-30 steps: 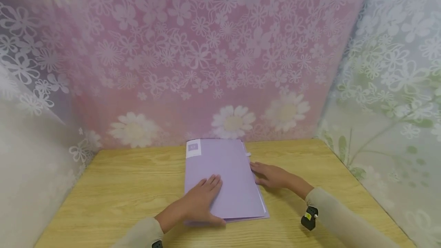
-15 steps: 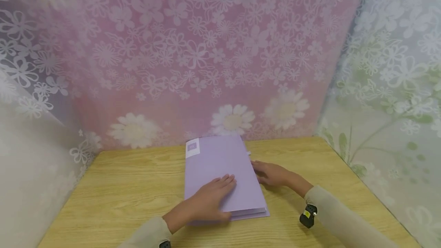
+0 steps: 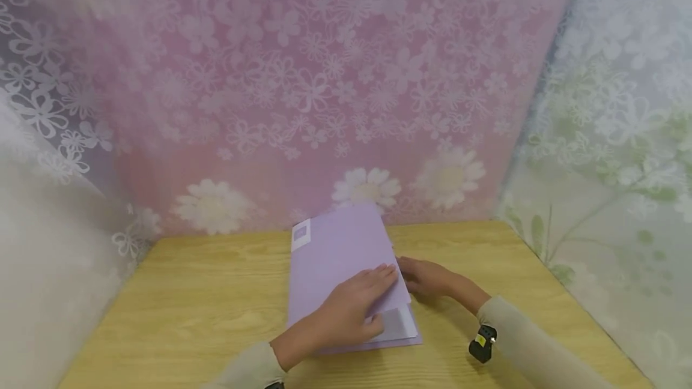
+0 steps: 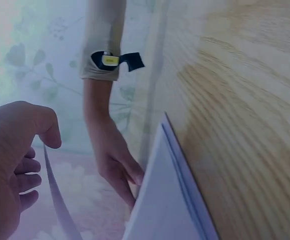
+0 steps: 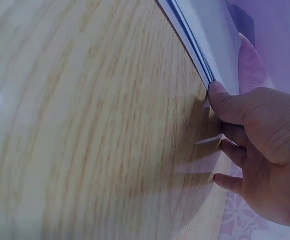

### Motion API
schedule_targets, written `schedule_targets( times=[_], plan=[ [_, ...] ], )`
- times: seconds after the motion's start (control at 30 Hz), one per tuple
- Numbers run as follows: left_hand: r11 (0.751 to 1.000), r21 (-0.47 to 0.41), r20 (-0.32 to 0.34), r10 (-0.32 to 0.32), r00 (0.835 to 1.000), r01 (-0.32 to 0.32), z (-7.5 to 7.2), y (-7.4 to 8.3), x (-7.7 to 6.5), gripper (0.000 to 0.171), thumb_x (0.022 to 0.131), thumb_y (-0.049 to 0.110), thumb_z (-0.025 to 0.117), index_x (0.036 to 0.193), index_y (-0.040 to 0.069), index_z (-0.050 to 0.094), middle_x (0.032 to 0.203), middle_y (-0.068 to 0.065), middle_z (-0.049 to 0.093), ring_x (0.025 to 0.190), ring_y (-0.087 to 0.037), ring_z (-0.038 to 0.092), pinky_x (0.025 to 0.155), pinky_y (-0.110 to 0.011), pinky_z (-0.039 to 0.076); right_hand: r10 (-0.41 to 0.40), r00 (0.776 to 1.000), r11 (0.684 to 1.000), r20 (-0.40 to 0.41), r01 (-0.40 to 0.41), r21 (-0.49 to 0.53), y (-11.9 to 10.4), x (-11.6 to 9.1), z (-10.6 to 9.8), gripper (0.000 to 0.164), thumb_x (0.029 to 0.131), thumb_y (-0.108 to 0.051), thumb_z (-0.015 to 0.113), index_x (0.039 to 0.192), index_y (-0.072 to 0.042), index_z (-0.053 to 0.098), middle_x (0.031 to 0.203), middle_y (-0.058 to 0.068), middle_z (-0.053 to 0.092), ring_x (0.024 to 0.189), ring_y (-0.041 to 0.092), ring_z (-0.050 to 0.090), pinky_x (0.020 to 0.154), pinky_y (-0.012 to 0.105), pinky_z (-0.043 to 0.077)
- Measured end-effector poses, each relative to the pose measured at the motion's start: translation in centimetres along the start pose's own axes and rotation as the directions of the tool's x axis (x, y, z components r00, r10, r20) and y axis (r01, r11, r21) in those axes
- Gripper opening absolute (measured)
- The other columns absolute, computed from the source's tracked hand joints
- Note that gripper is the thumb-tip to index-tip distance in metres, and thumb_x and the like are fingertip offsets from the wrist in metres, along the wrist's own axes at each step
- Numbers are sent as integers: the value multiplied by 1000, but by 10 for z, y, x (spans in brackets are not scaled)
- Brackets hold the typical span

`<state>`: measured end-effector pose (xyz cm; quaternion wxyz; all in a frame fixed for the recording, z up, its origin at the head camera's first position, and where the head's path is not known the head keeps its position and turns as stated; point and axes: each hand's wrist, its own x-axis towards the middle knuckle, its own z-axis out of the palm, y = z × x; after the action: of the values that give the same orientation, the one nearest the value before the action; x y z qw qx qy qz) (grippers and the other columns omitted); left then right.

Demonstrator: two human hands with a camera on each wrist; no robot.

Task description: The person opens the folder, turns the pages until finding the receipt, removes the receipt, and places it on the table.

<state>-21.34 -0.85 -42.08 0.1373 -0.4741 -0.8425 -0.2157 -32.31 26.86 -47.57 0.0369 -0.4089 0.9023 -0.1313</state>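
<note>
A purple folder (image 3: 340,251) with a white corner label (image 3: 301,235) lies on the table, its front cover (image 4: 61,210) tilted up. Beneath the raised cover, white pages (image 3: 402,324) show at the lower right. My left hand (image 3: 350,308) holds the cover near its lower edge, fingers on the outside and the thumb past the bottom edge toward the inside. At the folder's right side is my right hand (image 3: 430,278). In the right wrist view, this hand's thumb (image 5: 218,97) touches the folder edge, while its other fingers are spread low over the table.
The wood-grain table (image 3: 216,299) reaches back to a pink flowered wall sheet (image 3: 259,137). Pale flowered sheets (image 3: 611,197) stand at both sides. A black device with a yellow mark (image 3: 483,343) is strapped to the right sleeve.
The cover has risen and tilted, baring more of the pages. My left hand has moved right across the cover toward its free edge. The right hand has stayed nearly where it was.
</note>
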Motion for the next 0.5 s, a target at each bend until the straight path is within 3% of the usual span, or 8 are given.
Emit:
schedule_targets(
  times=[0.13,0.27,0.5],
  plan=[
    [1000,-8,-123,-5,992,4,-13,3,1,81,81,10,70,156,3,40,161,-10,42,150,-24,41,121,-41,38,56,998,998,22,-56,9,-2,2,-3,58,101,-23,64,146,9,47,151,31,47,138,52,46,112,63,40],
    [1000,-20,-209,-14,978,10,-29,2,-2,82,79,7,71,155,3,41,159,-12,45,149,-25,42,120,-42,40,60,997,998,41,-61,17,-2,5,-4,59,101,-21,64,147,10,45,153,30,45,140,52,43,113,63,39],
    [999,34,-244,14,970,-6,-64,0,-8,77,76,7,68,151,5,48,158,-9,47,149,-27,43,121,-44,38,96,994,995,51,-97,6,-1,0,-1,60,100,-25,65,148,7,47,154,27,46,140,50,44,113,61,40]
  ],
)
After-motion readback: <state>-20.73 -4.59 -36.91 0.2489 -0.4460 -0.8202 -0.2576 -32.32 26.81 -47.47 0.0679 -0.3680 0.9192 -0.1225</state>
